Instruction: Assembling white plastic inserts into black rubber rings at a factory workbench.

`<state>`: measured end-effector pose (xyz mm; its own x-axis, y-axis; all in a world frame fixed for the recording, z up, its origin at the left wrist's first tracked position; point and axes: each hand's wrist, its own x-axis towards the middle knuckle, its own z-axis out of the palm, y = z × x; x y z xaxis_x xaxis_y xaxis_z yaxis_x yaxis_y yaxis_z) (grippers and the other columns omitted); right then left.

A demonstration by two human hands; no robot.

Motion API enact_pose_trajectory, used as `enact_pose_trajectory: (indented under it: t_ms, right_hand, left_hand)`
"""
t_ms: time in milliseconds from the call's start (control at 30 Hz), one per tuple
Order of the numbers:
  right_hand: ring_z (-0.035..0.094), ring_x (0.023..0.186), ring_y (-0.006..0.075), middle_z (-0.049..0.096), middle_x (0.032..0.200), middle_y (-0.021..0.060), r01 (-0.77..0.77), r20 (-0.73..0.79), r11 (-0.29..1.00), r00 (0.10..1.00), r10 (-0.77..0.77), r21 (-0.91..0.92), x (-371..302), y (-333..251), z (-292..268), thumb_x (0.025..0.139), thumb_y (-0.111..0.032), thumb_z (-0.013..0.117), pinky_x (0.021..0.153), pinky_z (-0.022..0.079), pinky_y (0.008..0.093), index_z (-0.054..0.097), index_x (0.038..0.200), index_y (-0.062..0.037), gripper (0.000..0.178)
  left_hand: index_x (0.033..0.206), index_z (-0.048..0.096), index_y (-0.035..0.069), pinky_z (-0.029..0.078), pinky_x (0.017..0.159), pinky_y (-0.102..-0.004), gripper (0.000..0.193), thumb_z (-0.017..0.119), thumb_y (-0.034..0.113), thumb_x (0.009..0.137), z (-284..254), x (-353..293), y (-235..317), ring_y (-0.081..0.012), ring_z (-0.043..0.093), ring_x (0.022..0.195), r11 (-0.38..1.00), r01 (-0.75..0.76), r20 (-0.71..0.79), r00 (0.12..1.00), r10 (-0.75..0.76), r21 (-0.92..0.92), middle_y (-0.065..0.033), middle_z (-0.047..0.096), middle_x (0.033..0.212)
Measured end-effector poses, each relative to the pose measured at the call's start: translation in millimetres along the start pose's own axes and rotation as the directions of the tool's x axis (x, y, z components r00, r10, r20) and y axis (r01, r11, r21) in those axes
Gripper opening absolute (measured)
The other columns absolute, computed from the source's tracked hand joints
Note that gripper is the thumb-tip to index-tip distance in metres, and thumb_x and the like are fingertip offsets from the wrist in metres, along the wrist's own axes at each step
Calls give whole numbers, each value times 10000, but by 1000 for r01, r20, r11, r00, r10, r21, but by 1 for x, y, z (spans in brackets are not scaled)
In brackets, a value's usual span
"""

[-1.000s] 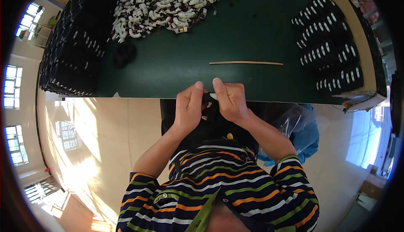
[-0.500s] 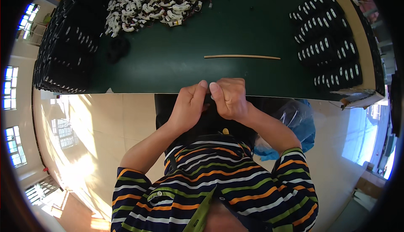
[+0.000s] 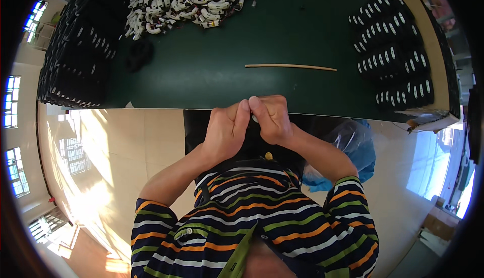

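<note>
My left hand (image 3: 226,132) and my right hand (image 3: 274,120) are closed and meet just in front of the table's near edge. Their thumbs point away from me, with the tips almost touching. Between them shows a bit of something dark with a small whitish patch (image 3: 254,119); my fingers hide the rest, so its kind cannot be made out. Beyond the hands, a thin wooden stick (image 3: 291,66) lies crosswise on the green table (image 3: 201,84).
A heap of white curved plastic parts with thin wires (image 3: 186,0) covers the far left. Black pieces are stacked high at left (image 3: 75,71). More black pieces with white inserts (image 3: 393,56) sit beside a cardboard box wall (image 3: 437,56). A fuzzy black clump (image 3: 139,56) lies left.
My hands have drawn slightly closer together at the thumbs, and the right one has shifted a little left. The things on the table stay where they were.
</note>
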<state>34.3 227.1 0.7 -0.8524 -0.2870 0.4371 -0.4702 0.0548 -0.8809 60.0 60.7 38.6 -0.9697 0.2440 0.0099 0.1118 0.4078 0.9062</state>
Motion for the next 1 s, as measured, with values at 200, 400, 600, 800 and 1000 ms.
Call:
enact_pose_trajectory:
  t_ms: [200,400,600,800,1000]
  right_hand:
    - [527,491,350,549,565,152,-5,-16,1000,1000,5,-20,5,-9,6,1057,-113,528,500,412,425,581,658,-8,415]
    - [586,568,209,601,766,118,-248,49,968,968,246,30,8,-20,-2,1133,-330,465,519,520,330,610,819,50,514]
    - [546,731,145,604,888,72,-362,228,927,915,333,96,4,-34,-11,1068,-397,615,662,479,300,677,1085,21,422]
    - [594,823,172,627,935,78,-337,258,941,906,336,-43,-10,-28,-15,967,-263,775,754,498,321,707,1079,-1,293]
    - [618,876,157,644,980,67,-480,310,849,860,407,218,-20,-28,-14,1025,-299,710,797,520,331,677,1159,5,333]
  left_hand:
    - [829,613,-54,457,586,-398,403,469,192,1115,0,-2,-3,-289,520,572,992,-122,-106,987,123,9,-197,552,661]
    - [902,633,-8,441,579,-298,491,438,368,1150,-2,-6,-12,-116,499,623,865,244,-9,961,-276,-439,-19,526,682]
    - [996,611,34,415,653,-253,427,441,395,1147,-8,-16,-27,-96,493,722,545,116,-20,971,-237,-830,-40,586,861]
    - [1168,634,19,503,783,-275,290,535,287,1124,-6,-35,-30,-112,571,836,675,51,-44,991,-123,-736,-81,679,1102]
    - [1308,595,-17,530,911,-313,304,644,150,1059,-17,-44,-26,-165,637,993,804,69,82,996,-26,-591,-100,664,1182]
